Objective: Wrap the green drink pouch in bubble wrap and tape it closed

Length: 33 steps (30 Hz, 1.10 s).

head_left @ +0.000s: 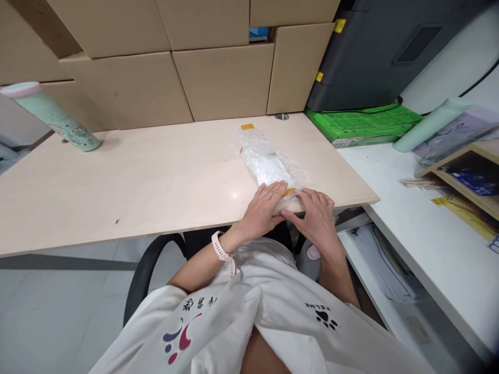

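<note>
The shirt (218,327) is cut off by the lower edge; KELME, upside down, can be read beside a paw mark, while the characters opposite are partly lost in folds. A pale band (220,246) is worn on the left wrist. The left hand (267,205) is laid palm down, fingers together, on the near end of the bubble wrap (263,161), at the front edge of the desk (136,182). The right hand (316,215) is bent just beside it, thumb stretched leftward; whether anything is pinched cannot be told. The wrap's contents are blurred by plastic. Behind, boxes (222,83) are cut off by the top edge.
</note>
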{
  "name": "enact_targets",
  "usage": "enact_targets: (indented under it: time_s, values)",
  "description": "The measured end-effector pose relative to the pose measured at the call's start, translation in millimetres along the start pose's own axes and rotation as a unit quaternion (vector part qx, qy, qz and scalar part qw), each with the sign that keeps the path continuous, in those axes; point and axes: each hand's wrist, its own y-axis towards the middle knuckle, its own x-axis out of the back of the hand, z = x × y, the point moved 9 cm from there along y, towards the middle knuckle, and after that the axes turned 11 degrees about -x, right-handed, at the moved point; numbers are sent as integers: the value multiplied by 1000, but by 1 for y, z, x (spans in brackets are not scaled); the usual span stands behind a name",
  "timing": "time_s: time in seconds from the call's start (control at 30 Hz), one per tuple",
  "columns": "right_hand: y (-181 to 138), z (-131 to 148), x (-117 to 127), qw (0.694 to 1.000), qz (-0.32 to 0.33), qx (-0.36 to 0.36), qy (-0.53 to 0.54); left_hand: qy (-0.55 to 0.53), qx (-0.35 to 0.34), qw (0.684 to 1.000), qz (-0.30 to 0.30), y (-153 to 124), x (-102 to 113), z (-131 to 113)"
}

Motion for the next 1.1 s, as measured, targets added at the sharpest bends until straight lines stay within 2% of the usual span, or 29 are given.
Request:
enact_targets:
  time_s: [0.23,0.37,0.47,0.57,0.7,0.77,0.83,0.93,1.0,1.07,1.1]
  values:
    - [17,9,-10,999,22,-1,-38,-29,-4,999,-24,-6,9,2]
    - [9,19,-3,999,32,12,-13,9,-7,1000,5,-14,13,-4]
    - [-3,22,9,998,64,20,3,56,-12,997,45,-19,11,-14]
    - [-10,22,27,991,110,23,69,99,-26,992,69,-22,7,-26]
    - [2,17,50,966,68,-18,250,124,-41,989,69,-26,4,-39]
    - [12,24,43,951,68,13,302,117,-38,990,69,-27,3,-42]
    - [22,36,20,947,116,58,293,91,-32,993,66,-29,5,-42]
    - [31,43,-18,954,191,76,217,-24,-26,999,38,-33,14,-39]
    - [34,42,-29,958,204,71,188,-160,2,987,-16,-35,26,-29]
    - [35,40,-30,961,198,64,180,-288,81,946,-124,-37,42,-6]
    - [34,39,-29,963,192,62,178,-337,140,912,-188,-41,49,10]
